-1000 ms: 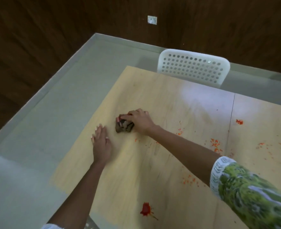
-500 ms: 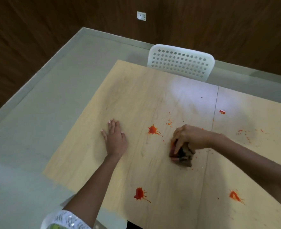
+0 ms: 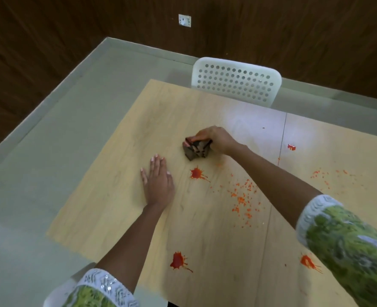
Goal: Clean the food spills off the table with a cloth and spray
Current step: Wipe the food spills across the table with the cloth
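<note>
My right hand (image 3: pixel 216 139) grips a dark, bunched cloth (image 3: pixel 195 151) and presses it on the light wooden table (image 3: pixel 121 196), toward the table's far middle. My left hand (image 3: pixel 158 182) lies flat on the table with straight fingers, just left of a red splat (image 3: pixel 197 173). A second red splat (image 3: pixel 178 261) sits near the front edge and a third (image 3: pixel 307 262) lies by my right sleeve. Orange crumbs (image 3: pixel 242 196) are scattered under my right forearm, with more crumbs (image 3: pixel 325 176) on the right panel. No spray bottle is in view.
A white perforated chair (image 3: pixel 236 82) stands at the table's far edge. A small red bit (image 3: pixel 291 147) lies on the right panel past the seam (image 3: pixel 281 140). Grey floor (image 3: pixel 50 151) runs along the left; dark wood walls stand behind.
My right hand has swept the cloth from the right of the middle splat to the far middle of the table. My left hand has stayed flat in place.
</note>
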